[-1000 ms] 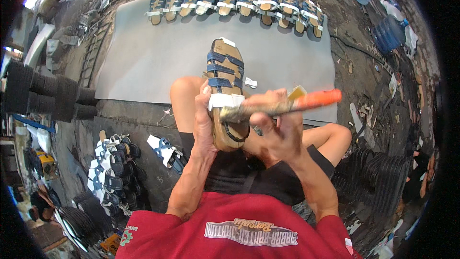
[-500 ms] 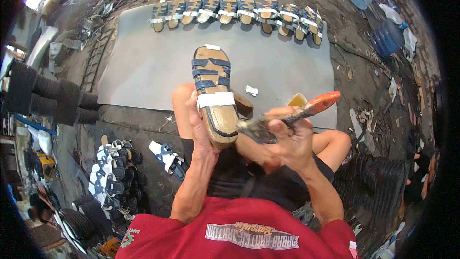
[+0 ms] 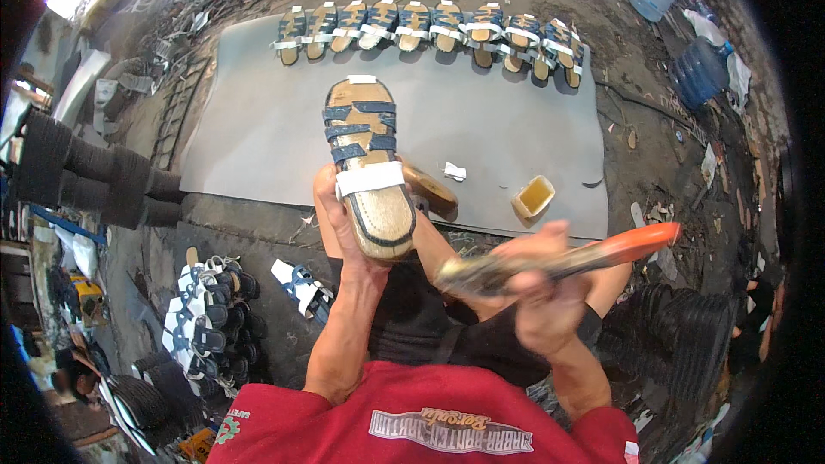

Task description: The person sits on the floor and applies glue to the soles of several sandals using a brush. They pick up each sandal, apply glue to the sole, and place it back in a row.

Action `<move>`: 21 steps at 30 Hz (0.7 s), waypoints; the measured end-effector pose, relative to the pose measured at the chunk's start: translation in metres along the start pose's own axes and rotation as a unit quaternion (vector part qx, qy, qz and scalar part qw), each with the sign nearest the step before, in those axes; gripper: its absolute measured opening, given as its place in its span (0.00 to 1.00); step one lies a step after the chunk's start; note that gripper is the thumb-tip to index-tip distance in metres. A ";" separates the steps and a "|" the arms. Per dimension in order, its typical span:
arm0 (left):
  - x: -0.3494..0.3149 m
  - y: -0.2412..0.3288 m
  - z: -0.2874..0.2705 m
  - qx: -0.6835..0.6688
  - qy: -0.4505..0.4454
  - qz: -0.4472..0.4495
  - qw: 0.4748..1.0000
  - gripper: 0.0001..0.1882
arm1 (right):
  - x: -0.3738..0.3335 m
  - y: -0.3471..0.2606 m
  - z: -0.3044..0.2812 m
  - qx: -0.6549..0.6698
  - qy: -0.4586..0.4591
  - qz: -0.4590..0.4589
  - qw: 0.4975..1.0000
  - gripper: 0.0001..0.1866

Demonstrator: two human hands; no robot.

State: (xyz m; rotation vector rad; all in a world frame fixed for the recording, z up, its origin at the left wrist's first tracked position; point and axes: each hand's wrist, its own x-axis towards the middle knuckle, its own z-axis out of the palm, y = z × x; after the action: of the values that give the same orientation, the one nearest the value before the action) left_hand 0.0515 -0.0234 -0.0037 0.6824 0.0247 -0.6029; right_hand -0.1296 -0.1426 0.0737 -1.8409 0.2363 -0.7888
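My left hand grips a sandal by its heel and holds it up, toe pointing away. The sandal has a tan woven sole, dark blue straps and one white strap. In my right hand is a brush with an orange handle; its bristle end points left, below and right of the sandal's heel and apart from it. My bare legs lie under both hands.
A grey mat covers the ground ahead, with a row of several matching sandals along its far edge. A small cup of yellow glue stands near the mat's front edge. More sandals pile at my left. Water jugs stand far right.
The sandal has been lifted away to the upper left. My right hand and the brush have dropped lower right, off the sole.
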 end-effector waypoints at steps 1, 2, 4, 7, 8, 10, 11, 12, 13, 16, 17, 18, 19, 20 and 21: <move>-0.003 -0.002 -0.006 -0.045 -0.037 -0.032 0.998 0.34 | 0.005 -0.003 -0.001 0.064 0.050 0.025 0.996 0.13; -0.004 -0.007 -0.009 -0.091 -0.079 -0.069 0.990 0.35 | 0.016 -0.005 0.002 0.043 0.058 -0.006 0.997 0.13; -0.011 -0.011 0.008 0.027 -0.094 0.028 0.995 0.23 | 0.042 -0.005 0.009 -0.042 0.024 -0.093 0.994 0.12; -0.014 -0.028 0.009 0.150 -0.045 0.055 0.986 0.20 | 0.055 0.020 0.023 -0.101 -0.065 -0.177 0.977 0.09; -0.015 -0.030 0.003 0.154 -0.043 0.028 0.987 0.21 | 0.048 0.033 0.030 -0.076 -0.072 -0.158 0.982 0.08; -0.025 -0.022 0.010 0.054 -0.023 -0.003 0.998 0.26 | 0.039 0.037 0.013 -0.167 -0.097 -0.168 0.967 0.05; -0.027 -0.018 0.010 0.000 -0.021 -0.027 0.999 0.29 | 0.034 0.035 0.000 -0.203 -0.112 -0.123 0.965 0.06; -0.023 -0.017 0.002 -0.057 -0.044 -0.068 0.995 0.32 | 0.031 0.039 -0.010 -0.139 -0.088 -0.060 0.985 0.07; -0.017 -0.016 -0.006 -0.113 -0.067 -0.110 0.985 0.34 | 0.028 0.044 -0.019 -0.073 -0.064 0.003 0.995 0.08; -0.015 -0.018 -0.018 -0.147 -0.091 -0.149 0.974 0.40 | 0.039 0.032 -0.027 -0.072 -0.028 -0.025 0.997 0.11; -0.018 -0.019 -0.017 -0.138 -0.087 -0.152 0.975 0.40 | 0.043 0.026 -0.024 -0.088 -0.020 -0.054 0.994 0.11; -0.020 -0.020 -0.014 -0.129 -0.085 -0.154 0.976 0.40 | 0.049 0.020 -0.021 -0.104 -0.012 -0.083 0.991 0.12; -0.023 -0.021 -0.010 -0.105 -0.055 -0.145 0.982 0.40 | 0.057 0.014 -0.005 -0.102 -0.005 -0.097 0.990 0.12; -0.027 -0.024 -0.007 -0.082 -0.026 -0.132 0.988 0.39 | 0.062 0.011 0.006 -0.099 -0.002 -0.114 0.989 0.12; -0.029 -0.026 -0.005 -0.059 0.004 -0.120 0.991 0.39 | 0.058 0.015 0.011 -0.128 -0.004 -0.124 0.984 0.12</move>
State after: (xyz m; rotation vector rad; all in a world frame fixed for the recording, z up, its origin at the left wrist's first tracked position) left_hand 0.0143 -0.0215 -0.0162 0.5700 0.1506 -0.8241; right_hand -0.0750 -0.1700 0.0813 -2.1449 0.1070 -0.9570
